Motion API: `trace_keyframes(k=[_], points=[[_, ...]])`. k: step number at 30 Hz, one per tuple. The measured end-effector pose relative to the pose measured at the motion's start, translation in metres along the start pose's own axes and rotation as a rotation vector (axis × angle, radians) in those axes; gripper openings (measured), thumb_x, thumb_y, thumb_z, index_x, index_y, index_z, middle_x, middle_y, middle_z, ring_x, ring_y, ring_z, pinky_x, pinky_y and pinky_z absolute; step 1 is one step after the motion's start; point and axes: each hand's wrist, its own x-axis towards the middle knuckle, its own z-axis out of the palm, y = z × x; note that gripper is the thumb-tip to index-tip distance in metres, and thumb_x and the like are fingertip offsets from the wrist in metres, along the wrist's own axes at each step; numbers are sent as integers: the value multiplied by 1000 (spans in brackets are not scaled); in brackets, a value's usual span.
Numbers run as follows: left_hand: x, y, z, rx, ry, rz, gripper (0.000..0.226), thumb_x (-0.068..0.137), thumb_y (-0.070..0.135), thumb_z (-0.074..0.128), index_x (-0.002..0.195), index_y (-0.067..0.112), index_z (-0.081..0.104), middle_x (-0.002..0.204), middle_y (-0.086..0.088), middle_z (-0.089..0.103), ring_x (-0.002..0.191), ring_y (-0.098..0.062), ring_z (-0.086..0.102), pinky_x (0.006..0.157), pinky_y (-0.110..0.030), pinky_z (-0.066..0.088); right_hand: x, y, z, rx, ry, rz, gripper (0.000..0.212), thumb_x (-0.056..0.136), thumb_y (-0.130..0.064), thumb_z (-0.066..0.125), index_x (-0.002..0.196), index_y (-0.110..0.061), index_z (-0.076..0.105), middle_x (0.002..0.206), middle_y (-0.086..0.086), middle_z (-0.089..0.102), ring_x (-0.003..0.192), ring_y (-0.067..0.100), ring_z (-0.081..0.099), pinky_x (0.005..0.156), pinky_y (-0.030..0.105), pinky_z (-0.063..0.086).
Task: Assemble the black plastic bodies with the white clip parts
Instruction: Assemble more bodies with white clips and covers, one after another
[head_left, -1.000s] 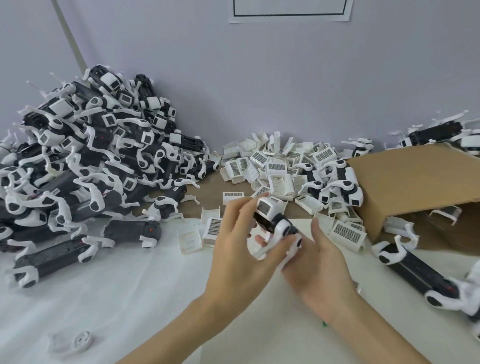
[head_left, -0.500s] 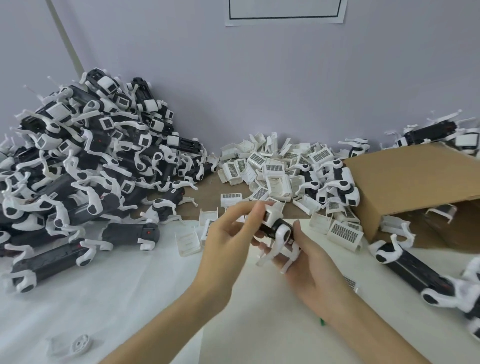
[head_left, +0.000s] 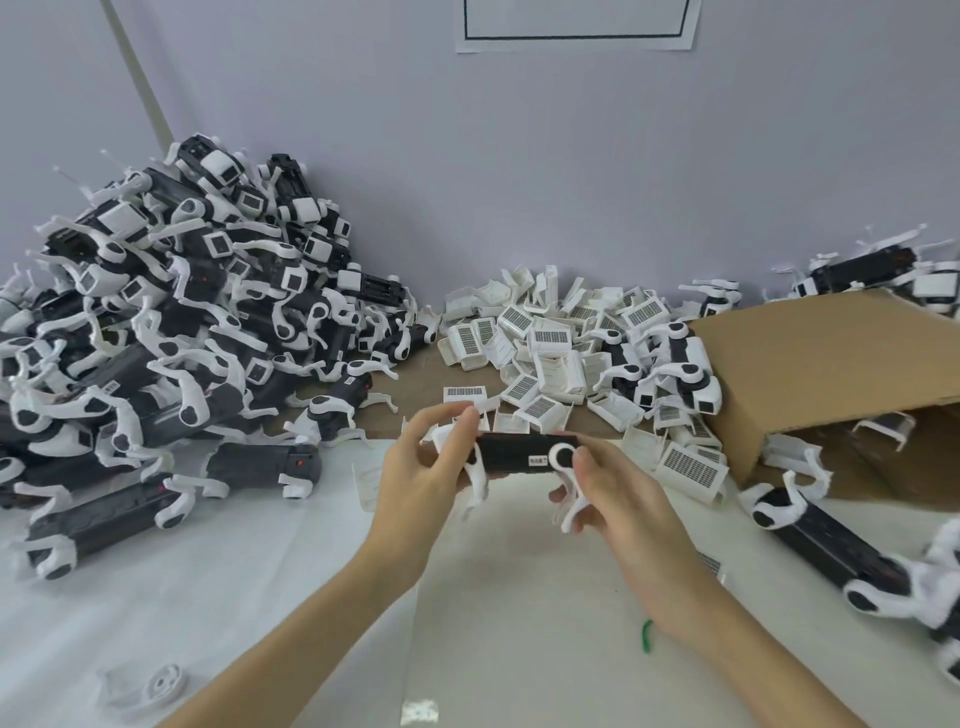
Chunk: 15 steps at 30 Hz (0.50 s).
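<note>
Black plastic body is lying level at frame centre; your left hand and right hand are gripping its ends. You are probably still fitting it, so seating a white clip part comes next.

White-covered table: assembled-unit heap left, loose white clips centre, cardboard box right.

1. The held body is black with white clips and a small white label.
2. Left of it, the pile mixes black and white.
3. Behind it, the loose white parts carry dark grid patterns.
4. The box on its right is brown.
5. The table is white.
6. The wall is pale lilac.
</note>
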Motion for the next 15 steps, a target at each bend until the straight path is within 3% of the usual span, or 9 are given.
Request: trace_keyframes(k=[3, 5, 7, 11, 13, 15], points=[[6, -6, -2, -19, -44, -73, 54, 79, 62, 73, 122, 30, 68, 99, -7, 82, 87, -32, 81, 76, -27, 61, 0, 9, 5, -100, 53, 7, 26, 104, -39, 56, 124, -29, 70, 98, 9, 75, 93, 39, 69, 81, 45, 56], [8, -7, -1, -5, -65, -105, 63, 73, 70, 75, 122, 33, 66, 94, 6, 80, 88, -18, 80, 81, -26, 61, 0, 13, 6, -115, 113, -7, 24, 106, -33, 52, 125, -31, 68, 105, 8, 75, 92, 32, 71, 74, 31, 58], [7, -6, -1, 81, -113, -89, 60, 74, 75, 80, 119, 38, 68, 87, 15, 76, 86, -4, 74, 82, -22, 59, 1, 14, 3, -87, 158, -30, 29, 104, -36, 52, 129, -31, 65, 114, 3, 74, 96, 23, 72, 78, 26, 56], [6, -3, -9, 120, -214, 13, 32, 84, 30, 91, 111, 37, 76, 105, 7, 79, 98, -8, 74, 81, -15, 55, 5, 13, -6, 17, 61, -2, 43, 99, -37, 54, 140, -27, 60, 128, -6, 71, 112, 16, 69, 100, 42, 52], [7, -1, -14, 199, -307, 169, 51, 83, 13, 91, 125, 31, 70, 119, 7, 76, 113, -10, 72, 94, -18, 54, 6, 10, -4, 149, 15, 87, 46, 97, -42, 52, 139, -26, 61, 133, -4, 70, 121, 15, 65, 104, 38, 48], [7, 0, -18, 288, -420, 325, 69, 81, 11, 92, 140, 24, 60, 136, 8, 69, 130, -18, 65, 107, -21, 49, 6, 6, -2, 282, 11, 194, 49, 97, -50, 50, 134, -23, 66, 132, 0, 72, 124, 16, 63, 113, 41, 43]])
